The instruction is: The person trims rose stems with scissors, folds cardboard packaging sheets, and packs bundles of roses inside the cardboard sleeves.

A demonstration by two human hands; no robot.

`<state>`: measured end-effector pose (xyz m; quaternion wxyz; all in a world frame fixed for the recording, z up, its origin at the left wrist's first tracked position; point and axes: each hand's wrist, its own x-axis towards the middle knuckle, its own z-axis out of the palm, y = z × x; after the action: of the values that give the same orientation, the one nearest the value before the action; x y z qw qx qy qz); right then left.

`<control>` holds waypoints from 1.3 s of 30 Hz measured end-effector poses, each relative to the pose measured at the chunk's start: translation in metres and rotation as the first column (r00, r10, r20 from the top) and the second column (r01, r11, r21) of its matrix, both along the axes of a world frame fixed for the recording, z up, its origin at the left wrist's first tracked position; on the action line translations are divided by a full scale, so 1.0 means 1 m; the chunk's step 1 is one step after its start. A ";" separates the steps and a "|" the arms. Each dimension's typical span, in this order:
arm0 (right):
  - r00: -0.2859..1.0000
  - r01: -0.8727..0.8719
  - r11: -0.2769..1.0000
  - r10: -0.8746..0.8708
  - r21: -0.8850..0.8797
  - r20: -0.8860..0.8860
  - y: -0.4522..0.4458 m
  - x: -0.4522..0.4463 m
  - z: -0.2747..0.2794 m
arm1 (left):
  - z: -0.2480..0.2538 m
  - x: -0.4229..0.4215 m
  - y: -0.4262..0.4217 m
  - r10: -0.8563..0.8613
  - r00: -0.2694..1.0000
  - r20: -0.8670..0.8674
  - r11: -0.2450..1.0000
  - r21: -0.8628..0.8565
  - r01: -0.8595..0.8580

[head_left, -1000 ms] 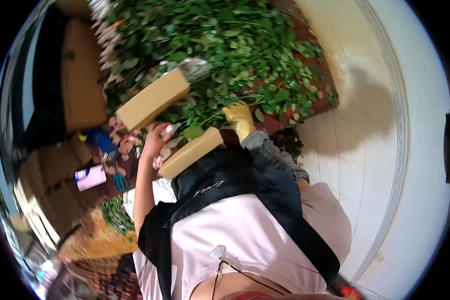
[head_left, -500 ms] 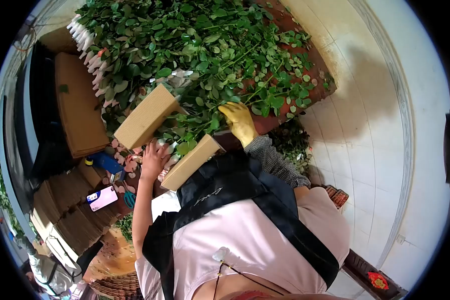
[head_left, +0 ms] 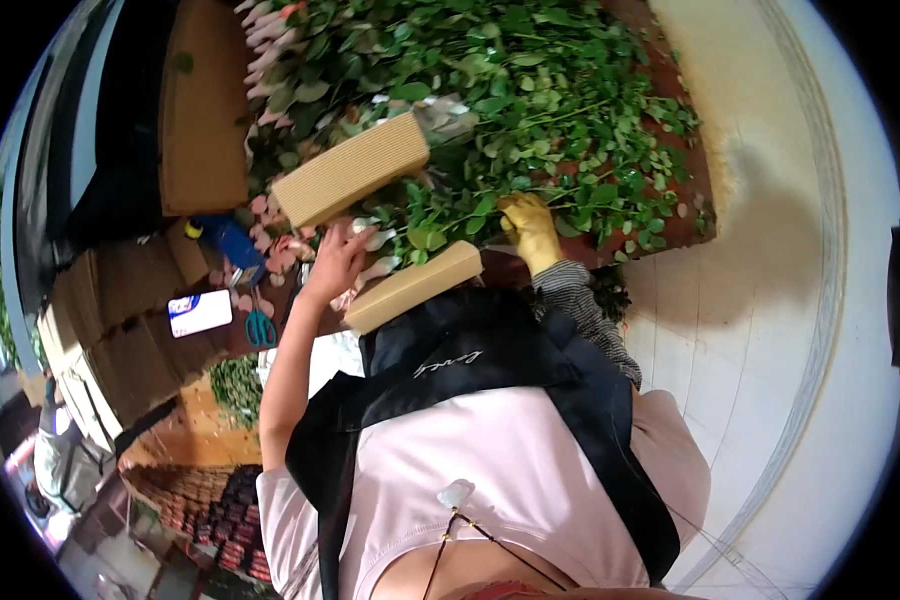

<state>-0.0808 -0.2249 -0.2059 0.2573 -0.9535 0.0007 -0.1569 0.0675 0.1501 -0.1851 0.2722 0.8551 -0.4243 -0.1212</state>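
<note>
Leafy rose stems (head_left: pixel 435 222) lie between two raised flaps of corrugated cardboard, a far flap (head_left: pixel 355 168) and a near flap (head_left: pixel 415 288). My bare left hand (head_left: pixel 336 264) is at the flower-head end, its fingers stretched out and touching the whitish wrapped heads (head_left: pixel 372 238) between the flaps. My right hand (head_left: pixel 532 235), in a yellow glove, has its fingers curled round the stems at the other end, beside the table's front edge. The stems inside the glove are mostly hidden.
A large heap of leafy stems (head_left: pixel 530 95) covers the table, with white-sleeved heads (head_left: pixel 266 45) along its left side. Nearby are a blue tool (head_left: pixel 228 250), teal scissors (head_left: pixel 260 328), a phone (head_left: pixel 200 313), stacked cardboard (head_left: pixel 135 320) and pink petals. At lower left is another person (head_left: pixel 70 465).
The view has turned and shifted, so the table and cardboard appear higher and further right. Both hands stay at the same ends of the stems, with little visible movement against them.
</note>
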 end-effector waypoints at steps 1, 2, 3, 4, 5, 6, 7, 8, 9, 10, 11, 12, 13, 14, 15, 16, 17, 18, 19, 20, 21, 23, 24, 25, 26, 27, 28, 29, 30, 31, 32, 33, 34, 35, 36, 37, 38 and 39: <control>0.997 -0.032 0.999 0.030 0.018 0.073 0.004 0.005 0.003 | 0.006 0.000 0.005 -0.048 0.997 0.062 0.994 0.104 0.042; 0.999 0.001 0.999 0.001 -0.049 0.045 0.008 0.004 0.007 | 0.012 -0.003 0.005 -0.107 0.987 0.116 0.975 0.205 0.082; 0.999 0.035 0.992 -0.032 -0.123 0.025 0.009 0.005 0.013 | 0.015 -0.005 0.001 -0.124 0.972 0.199 0.970 0.230 0.077; 0.997 0.071 0.978 -0.070 -0.196 0.011 0.010 0.007 0.015 | 0.016 -0.004 -0.004 -0.118 0.973 0.199 0.970 0.231 0.071; 0.984 0.077 0.973 -0.109 -0.218 -0.140 0.008 0.005 0.003 | 0.017 -0.003 -0.009 -0.106 0.968 0.227 0.972 0.229 0.053; 0.984 0.077 0.973 -0.110 -0.217 -0.142 0.009 0.004 0.001 | 0.016 -0.002 -0.014 -0.097 0.962 0.256 0.974 0.225 0.038; 0.985 0.088 0.974 -0.116 -0.211 -0.128 0.010 0.005 -0.002 | 0.011 -0.002 -0.019 -0.101 0.941 0.322 0.972 0.233 0.025; 0.986 0.101 0.974 -0.126 -0.205 -0.113 0.011 0.004 -0.004 | 0.009 -0.004 -0.024 -0.107 0.940 0.323 0.972 0.232 0.031; 0.985 0.108 0.972 -0.133 -0.206 -0.112 0.012 0.004 -0.001 | 0.007 -0.006 -0.029 -0.029 0.957 0.290 0.980 0.196 -0.029; 0.979 0.121 0.969 -0.152 -0.215 -0.135 0.014 0.004 0.003 | 0.004 -0.007 -0.034 0.047 0.966 0.254 0.983 0.163 -0.090; 0.972 0.133 0.966 -0.170 -0.224 -0.159 0.017 0.002 0.007 | -0.003 -0.006 -0.039 0.070 0.954 0.291 0.989 0.108 -0.106; 0.971 0.141 0.965 -0.179 -0.223 -0.159 0.023 0.000 0.011 | -0.007 -0.008 -0.042 0.062 0.955 0.291 0.989 0.108 -0.097; 0.966 0.140 0.958 -0.188 -0.251 -0.176 0.030 -0.001 0.017 | -0.009 -0.010 -0.045 0.116 0.947 0.301 0.984 0.093 -0.150; 0.962 0.139 0.950 -0.196 -0.279 -0.191 0.034 -0.001 0.020 | -0.012 -0.011 -0.048 0.171 0.935 0.311 0.976 0.076 -0.203; 0.953 0.158 0.942 -0.223 -0.295 -0.203 0.036 -0.001 0.011 | -0.004 -0.016 -0.049 0.199 0.954 0.223 0.972 0.076 -0.220; 0.952 0.167 0.940 -0.232 -0.298 -0.199 0.034 -0.003 0.000 | -0.005 -0.019 -0.045 0.191 0.955 0.226 0.975 0.072 -0.212; 0.964 0.160 0.951 -0.208 -0.265 -0.165 0.032 -0.006 -0.011 | -0.008 -0.021 -0.038 0.163 0.979 0.127 0.987 -0.015 -0.162; 0.974 0.151 0.961 -0.184 -0.232 -0.129 0.029 -0.007 -0.016 | -0.008 -0.024 -0.030 0.122 0.992 0.030 0.987 -0.107 -0.118; 0.980 0.151 0.979 -0.166 -0.134 -0.113 0.028 -0.002 0.003 | -0.004 -0.026 -0.023 0.085 0.995 0.048 0.988 -0.135 -0.078; 0.978 0.163 0.977 -0.179 -0.140 -0.108 0.027 0.001 0.011 | 0.001 -0.028 -0.017 0.095 0.995 0.001 0.989 -0.115 -0.094; 0.974 0.162 0.987 -0.157 0.021 -0.166 0.024 0.001 0.017 | 0.007 -0.030 -0.014 0.119 0.983 0.141 0.992 -0.050 -0.113; 0.976 0.161 0.975 -0.134 0.151 -0.171 0.021 0.005 0.050 | 0.005 -0.030 -0.011 0.099 0.953 0.286 0.990 0.070 -0.124; 0.964 0.250 0.967 -0.243 0.053 -0.109 0.027 0.006 0.065 | 0.007 -0.029 -0.013 0.079 0.957 0.279 0.991 0.079 -0.105; 0.956 0.287 0.958 -0.287 -0.015 -0.064 0.027 0.010 0.072 | 0.008 -0.027 -0.014 0.070 0.966 0.247 0.984 0.141 -0.108; 0.946 0.322 0.943 -0.324 -0.081 -0.017 0.024 0.012 0.076 | 0.009 -0.026 -0.016 0.066 0.974 0.215 0.973 0.204 -0.111; 0.945 0.326 0.941 -0.328 -0.091 -0.010 0.018 0.013 0.072 | 0.021 -0.026 -0.022 0.079 0.971 0.226 0.980 0.163 -0.118; 0.925 0.377 0.926 -0.375 0.008 -0.066 0.010 0.017 0.065 | 0.022 -0.024 -0.022 0.103 0.985 0.139 0.980 0.155 -0.124; 0.901 0.428 0.897 -0.415 0.108 -0.128 0.001 0.021 0.059 | 0.019 -0.020 -0.021 0.118 0.987 0.108 0.982 0.132 -0.132; 0.906 0.424 0.902 -0.420 0.081 -0.057 -0.011 0.033 0.073 | 0.013 -0.017 -0.021 0.132 0.988 0.078 0.984 0.113 -0.140; 0.897 0.441 0.896 -0.438 0.049 -0.056 -0.027 0.046 0.078 | 0.010 -0.014 -0.022 0.119 0.988 0.100 0.983 0.128 -0.132; 0.888 0.457 0.889 -0.456 0.018 -0.054 -0.044 0.061 0.080 | 0.008 -0.015 -0.023 0.114 0.988 0.107 0.984 0.123 -0.127; 0.887 0.457 0.886 -0.460 -0.085 -0.033 -0.061 0.074 0.079 | 0.007 -0.018 -0.025 0.147 0.983 0.105 0.975 0.153 -0.162; 0.886 0.453 0.872 -0.463 -0.185 -0.012 -0.078 0.087 0.075 | 0.006 -0.021 -0.025 0.180 0.978 0.105 0.963 0.184 -0.197; 0.899 0.431 0.821 -0.425 -0.375 0.102 -0.098 0.099 0.059 | 0.003 -0.025 -0.024 0.195 0.975 0.104 0.961 0.178 -0.211; 0.875 0.406 0.726 -0.484 -0.555 0.008 -0.111 0.106 0.046 | 0.001 -0.028 -0.024 0.211 0.973 0.091 0.963 0.153 -0.223; 0.868 0.343 0.722 -0.488 -0.601 -0.090 -0.130 0.113 0.018 | 0.003 -0.029 -0.025 0.211 0.975 0.072 0.966 0.134 -0.219; 0.850 0.272 0.719 -0.492 -0.639 -0.191 -0.146 0.121 -0.004 | 0.004 -0.030 -0.023 0.211 0.976 0.051 0.969 0.117 -0.215; 0.834 0.206 0.743 -0.474 -0.637 -0.283 -0.154 0.133 0.003 | 0.006 -0.030 -0.022 0.212 0.976 0.057 0.969 0.121 -0.217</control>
<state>0.0520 -0.3790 -0.2033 -0.0873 -0.9782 0.1876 0.0181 0.0380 0.1286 -0.1795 0.2198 0.9139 -0.3267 -0.0991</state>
